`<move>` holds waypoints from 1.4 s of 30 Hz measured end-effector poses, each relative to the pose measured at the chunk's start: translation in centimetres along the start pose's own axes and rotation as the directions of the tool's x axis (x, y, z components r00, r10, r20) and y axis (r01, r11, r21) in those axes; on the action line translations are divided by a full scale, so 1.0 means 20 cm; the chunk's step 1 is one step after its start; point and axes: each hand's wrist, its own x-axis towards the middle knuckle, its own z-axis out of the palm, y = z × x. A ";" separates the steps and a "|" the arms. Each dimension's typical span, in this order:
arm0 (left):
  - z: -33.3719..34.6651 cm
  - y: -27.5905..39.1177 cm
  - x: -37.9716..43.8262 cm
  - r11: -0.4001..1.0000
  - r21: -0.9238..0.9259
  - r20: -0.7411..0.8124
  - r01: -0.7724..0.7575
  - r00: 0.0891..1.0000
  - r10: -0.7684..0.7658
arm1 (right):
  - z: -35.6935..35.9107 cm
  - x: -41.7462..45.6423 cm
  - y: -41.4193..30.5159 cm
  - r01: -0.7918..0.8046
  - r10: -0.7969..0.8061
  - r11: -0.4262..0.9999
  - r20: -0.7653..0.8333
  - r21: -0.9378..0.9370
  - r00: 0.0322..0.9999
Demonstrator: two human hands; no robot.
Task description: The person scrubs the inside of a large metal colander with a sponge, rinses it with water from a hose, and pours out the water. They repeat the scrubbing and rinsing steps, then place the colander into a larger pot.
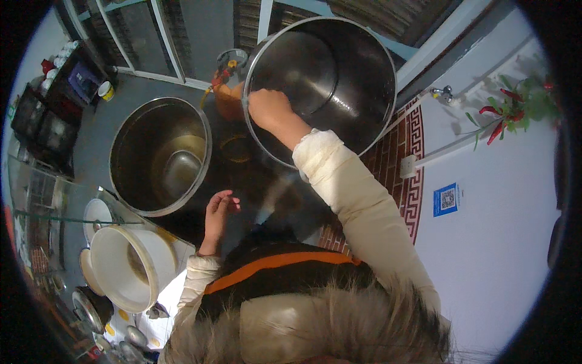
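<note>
My right hand (270,109) is closed over the near left rim of a large, deep metal pot (359,68). The pot's mouth faces me, and its dark inside shows a few bright reflections. My left hand (220,216) hangs in front of my body with loosely bent fingers and holds nothing. Beyond it, to the left, stands a second large metal pot (132,150). Its bottom looks brownish, with a round pale shape there that I cannot make out.
An orange gas cylinder (227,102) with a valve and yellow hose stands between the pots. A white plastic bucket (109,268) is at lower left, beside a glass panel (50,195). On the right wall are a tap (443,93), a socket (408,166) and hanging decorative chillies (495,132).
</note>
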 end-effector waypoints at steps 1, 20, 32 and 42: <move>0.00 0.00 0.00 1.000 -0.004 0.002 -0.006 1.000 0.006 | -0.02 0.02 0.00 0.001 -0.001 1.000 -0.031 0.017 1.000; -0.01 -0.01 -0.02 1.000 0.015 -0.102 0.002 0.995 -0.001 | -0.51 0.33 0.75 -0.276 0.333 0.940 -0.361 0.202 0.871; 0.11 0.01 0.00 1.000 0.023 -0.054 0.017 0.998 -0.015 | -0.28 0.07 1.69 -0.489 0.498 0.846 -0.638 0.211 0.587; 0.14 0.00 0.03 0.997 0.070 -0.021 0.035 0.999 -0.034 | -0.04 0.17 1.28 -0.093 0.324 0.926 -0.646 0.365 0.691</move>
